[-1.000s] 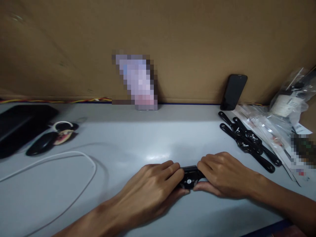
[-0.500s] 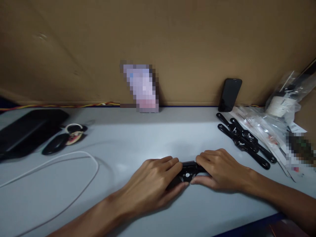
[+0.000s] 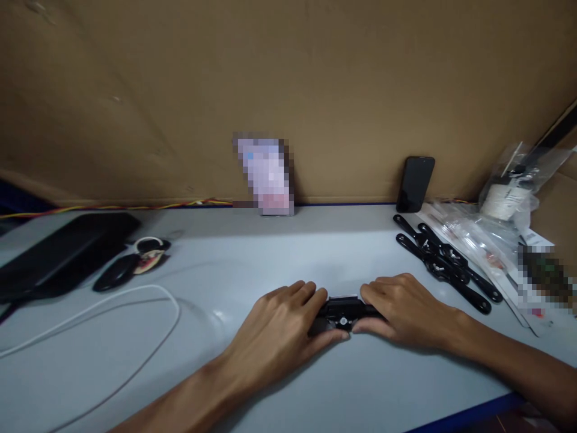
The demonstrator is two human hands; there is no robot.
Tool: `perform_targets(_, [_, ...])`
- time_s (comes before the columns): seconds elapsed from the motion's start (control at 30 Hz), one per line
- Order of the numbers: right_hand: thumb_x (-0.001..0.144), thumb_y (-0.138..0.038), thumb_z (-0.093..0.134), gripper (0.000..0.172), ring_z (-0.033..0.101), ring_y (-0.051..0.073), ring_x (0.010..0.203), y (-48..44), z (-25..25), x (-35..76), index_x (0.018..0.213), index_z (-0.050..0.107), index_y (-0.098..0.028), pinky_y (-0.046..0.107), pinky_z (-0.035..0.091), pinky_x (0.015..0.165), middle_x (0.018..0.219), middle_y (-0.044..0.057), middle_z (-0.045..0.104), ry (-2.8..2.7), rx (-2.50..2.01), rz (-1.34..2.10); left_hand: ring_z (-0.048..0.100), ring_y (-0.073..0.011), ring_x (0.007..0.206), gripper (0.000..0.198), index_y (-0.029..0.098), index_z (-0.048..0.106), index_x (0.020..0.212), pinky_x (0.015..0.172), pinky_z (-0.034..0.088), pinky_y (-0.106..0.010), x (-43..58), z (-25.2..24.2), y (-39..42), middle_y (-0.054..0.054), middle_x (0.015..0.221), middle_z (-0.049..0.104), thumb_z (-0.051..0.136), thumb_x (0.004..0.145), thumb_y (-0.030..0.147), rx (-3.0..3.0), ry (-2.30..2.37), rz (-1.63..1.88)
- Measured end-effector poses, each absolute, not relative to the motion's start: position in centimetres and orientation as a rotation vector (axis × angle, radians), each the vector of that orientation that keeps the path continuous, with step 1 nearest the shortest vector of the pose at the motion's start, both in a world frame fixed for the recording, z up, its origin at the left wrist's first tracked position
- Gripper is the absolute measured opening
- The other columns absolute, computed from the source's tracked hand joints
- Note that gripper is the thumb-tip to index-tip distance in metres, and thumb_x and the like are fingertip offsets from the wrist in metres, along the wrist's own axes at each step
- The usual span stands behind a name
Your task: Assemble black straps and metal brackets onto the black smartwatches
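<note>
A black spokeshave (image 3: 343,313) is held low over the grey table near its front, its middle body and a round screw showing between my hands. My left hand (image 3: 282,319) is closed around its left handle, with the thumb stretched along the lower side towards the centre. Around the right handle my right hand (image 3: 401,310) is closed, thumb below and fingers curled over the top. Both handles are mostly covered by my fingers. A thin pale edge shows along the top of the body. Several like black spokeshaves (image 3: 437,258) lie together to the right, apart from my hands.
A dark phone (image 3: 415,184) and a blurred-out screen (image 3: 270,177) lean on the cardboard wall (image 3: 342,78). Plastic packets (image 3: 482,240) and a bagged white roll (image 3: 505,201) lie at right. At left are a black case (image 3: 67,252), keys (image 3: 148,258) and a white cable (image 3: 157,288).
Both hands keep their grip on the spokeshave. The fingers have shifted slightly outward and the tool has tilted a little, showing more of its body. The whole view has moved slightly.
</note>
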State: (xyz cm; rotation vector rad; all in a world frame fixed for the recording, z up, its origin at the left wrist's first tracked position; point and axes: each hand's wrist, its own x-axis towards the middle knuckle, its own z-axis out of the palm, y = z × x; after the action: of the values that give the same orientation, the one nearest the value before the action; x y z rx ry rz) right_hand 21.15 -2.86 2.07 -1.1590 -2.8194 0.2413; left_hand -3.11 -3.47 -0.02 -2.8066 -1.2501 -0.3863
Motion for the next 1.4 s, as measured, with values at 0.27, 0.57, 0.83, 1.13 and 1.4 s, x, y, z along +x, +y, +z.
perform_targets(0.27, [0.101, -0.052, 0.058, 0.037, 0.063, 0.019, 0.071, -3.13, 2.27, 20.88, 0.1, 0.062, -0.015, 0.031, 0.032, 0.061, 0.086, 0.007, 0.073, -2.877, -1.153, 0.263, 0.06, -0.0206, 0.066, 0.044, 0.018, 0.06, 0.084, 0.056, 0.042, -0.032, -3.47, -0.07, -3.16, -0.003, 0.074, 0.064, 0.047, 0.104, 0.055, -2.875, -1.051, -0.523])
perform_targets(0.57, [0.101, -0.049, 0.058, 0.035, 0.063, 0.02, 0.072, -3.28, 2.23, 20.98, 0.104, 0.06, -0.014, 0.032, 0.034, 0.061, 0.087, 0.007, 0.072, -2.872, -1.109, 0.28, 0.057, -0.019, 0.059, 0.047, 0.019, 0.055, 0.083, 0.052, 0.039, -0.031, -3.3, 0.19, -3.22, -0.002, 0.071, 0.062, 0.034, 0.108, 0.053, -2.898, -1.01, -0.539])
perform_targets(0.83, [0.101, -0.05, 0.059, 0.035, 0.061, 0.019, 0.073, -3.15, 2.16, 20.89, 0.1, 0.06, -0.015, 0.031, 0.035, 0.061, 0.084, 0.006, 0.07, -2.844, -1.104, 0.275, 0.061, -0.0213, 0.057, 0.035, 0.019, 0.056, 0.086, 0.05, 0.033, -0.03, -3.34, -0.04, -3.8, -0.003, 0.069, 0.065, 0.048, 0.104, 0.049, -2.849, -1.134, -0.387])
perform_targets(1.13, [0.103, -0.051, 0.055, 0.036, 0.059, 0.018, 0.072, -3.1, 2.25, 20.89, 0.095, 0.06, -0.016, 0.031, 0.033, 0.061, 0.083, 0.004, 0.069, -2.794, -1.102, 0.314, 0.063, -0.0213, 0.056, 0.042, 0.018, 0.058, 0.088, 0.049, 0.034, -0.03, -3.37, -0.25, -3.76, -0.004, 0.068, 0.068, 0.045, 0.105, 0.054, -2.9, -1.178, -0.349])
perform_targets(1.4, [0.102, -0.047, 0.057, 0.032, 0.06, 0.018, 0.074, -3.48, 1.86, 20.82, 0.102, 0.06, -0.016, 0.032, 0.04, 0.064, 0.088, 0.005, 0.069, -2.685, -1.117, 0.305, 0.064, -0.0197, 0.059, 0.04, 0.019, 0.058, 0.089, 0.05, 0.034, -0.028, -3.3, -0.1, -3.63, -0.003, 0.069, 0.068, 0.048, 0.103, 0.054, -2.944, -1.249, -0.296])
